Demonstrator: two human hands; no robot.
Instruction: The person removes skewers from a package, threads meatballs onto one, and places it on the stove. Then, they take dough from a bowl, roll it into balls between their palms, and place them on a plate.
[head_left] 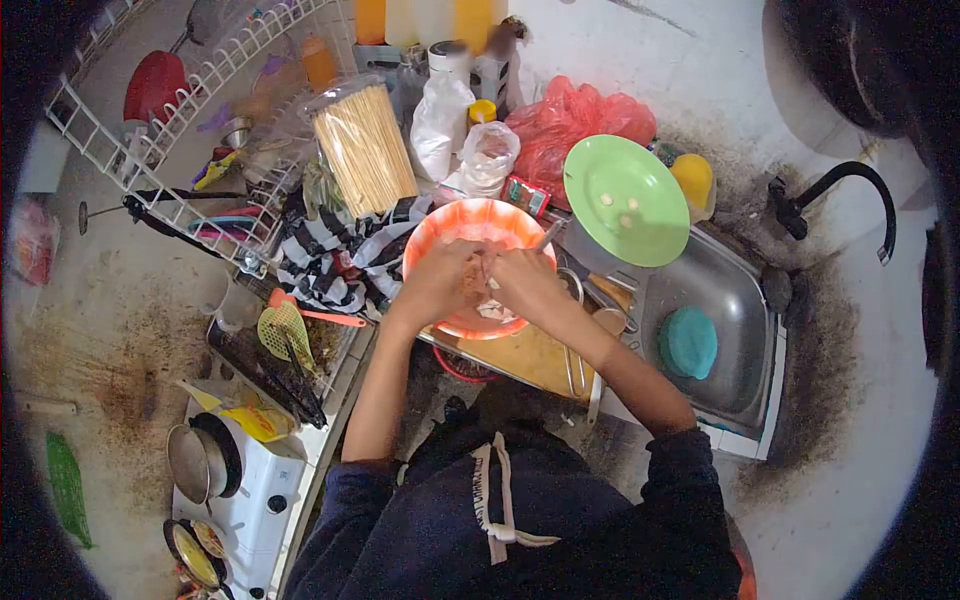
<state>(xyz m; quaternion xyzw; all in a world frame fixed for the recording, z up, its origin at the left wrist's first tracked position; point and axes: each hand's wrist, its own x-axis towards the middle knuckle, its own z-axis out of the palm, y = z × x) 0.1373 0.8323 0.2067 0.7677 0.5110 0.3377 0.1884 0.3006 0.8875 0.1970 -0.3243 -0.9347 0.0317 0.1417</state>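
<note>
An orange and white bowl (482,212) stands in front of me, with pale, wet-looking pieces (496,311) inside that may be raw meat. My left hand (440,280) reaches into it from the left, fingers bent inward. From the other side comes my right hand (524,282), and the fingertips of both hands meet over the middle of the bowl. They are closed together, but what they pinch is too small and hidden to name. Beneath the bowl's front lies a wooden cutting board (540,362). To the right, a green plate (645,185) carries a few small whitish pieces (627,219).
A steel sink (735,370) with a teal round item (688,342) and a black faucet (850,172) are at right. Behind the bowl are a red plastic bag (575,115) and packed skewers (368,150). A white stove (262,490) with pans stands lower left.
</note>
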